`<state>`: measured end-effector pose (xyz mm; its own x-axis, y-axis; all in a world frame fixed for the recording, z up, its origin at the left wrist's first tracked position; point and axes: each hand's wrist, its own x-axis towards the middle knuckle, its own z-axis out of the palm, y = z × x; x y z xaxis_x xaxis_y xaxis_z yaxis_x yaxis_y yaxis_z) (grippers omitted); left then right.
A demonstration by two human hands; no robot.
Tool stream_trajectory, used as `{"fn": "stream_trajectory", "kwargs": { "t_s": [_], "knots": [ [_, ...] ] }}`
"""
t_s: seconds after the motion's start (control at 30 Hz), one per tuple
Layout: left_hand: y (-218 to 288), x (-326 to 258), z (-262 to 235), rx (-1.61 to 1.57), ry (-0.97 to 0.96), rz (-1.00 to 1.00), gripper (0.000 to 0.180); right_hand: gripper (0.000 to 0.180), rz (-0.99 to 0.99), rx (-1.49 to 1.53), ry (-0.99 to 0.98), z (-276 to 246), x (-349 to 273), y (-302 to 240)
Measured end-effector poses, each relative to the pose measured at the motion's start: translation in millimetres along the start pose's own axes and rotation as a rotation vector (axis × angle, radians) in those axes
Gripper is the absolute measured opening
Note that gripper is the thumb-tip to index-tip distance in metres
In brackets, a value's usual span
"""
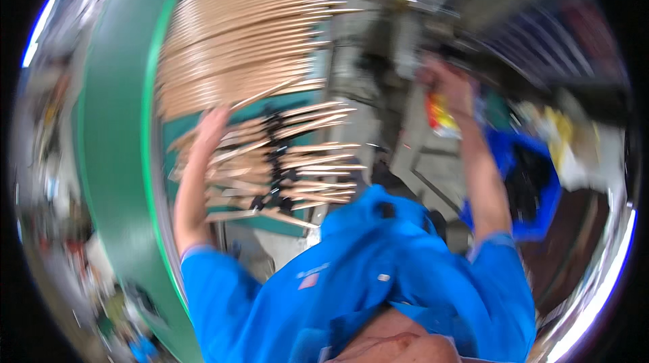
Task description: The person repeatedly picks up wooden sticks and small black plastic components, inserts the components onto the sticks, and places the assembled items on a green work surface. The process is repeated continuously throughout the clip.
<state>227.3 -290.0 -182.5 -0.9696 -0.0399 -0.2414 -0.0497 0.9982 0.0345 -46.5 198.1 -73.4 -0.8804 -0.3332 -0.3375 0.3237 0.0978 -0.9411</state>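
Observation:
My left hand (215,121) is closed at the near end of a light wooden stick (267,93), which slants up and right from its fingers. Beyond it lies a broad, tightly packed row of similar tapered sticks (236,38). Just to the right of my left forearm is a looser heap of sticks (314,168), with black pieces (276,153) running across its middle. My right hand (447,82) is stretched out far to the right, beside dark equipment. Motion blur hides its fingers and anything in them.
A long green belt-like surface (118,113) with a bright green edge runs along the left. The sticks rest on a dark green board (307,98). At right stands a blue bin (541,228) holding something black, near a red-and-yellow item (441,116).

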Motion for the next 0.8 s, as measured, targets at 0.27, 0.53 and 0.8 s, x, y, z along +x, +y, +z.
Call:
{"fn": "stream_trajectory", "kwargs": {
  "t_s": [0.27, 0.53, 0.8],
  "knots": [
    [186, -10, -109, -0.098, 0.225, 0.315, 0.032, 0.016, -0.201, 0.381, -0.081, 12, -14, -20],
    [323, -42, -120, -0.522, 0.14, 0.127, 0.024, 0.017, -0.262, -0.732, 0.871, -331, -115, 127],
    [374, -13, -137, -0.527, 0.139, 0.174, 0.021, 0.055, 0.598, -1.351, 0.308, -394, -114, 176]
  ]
}}
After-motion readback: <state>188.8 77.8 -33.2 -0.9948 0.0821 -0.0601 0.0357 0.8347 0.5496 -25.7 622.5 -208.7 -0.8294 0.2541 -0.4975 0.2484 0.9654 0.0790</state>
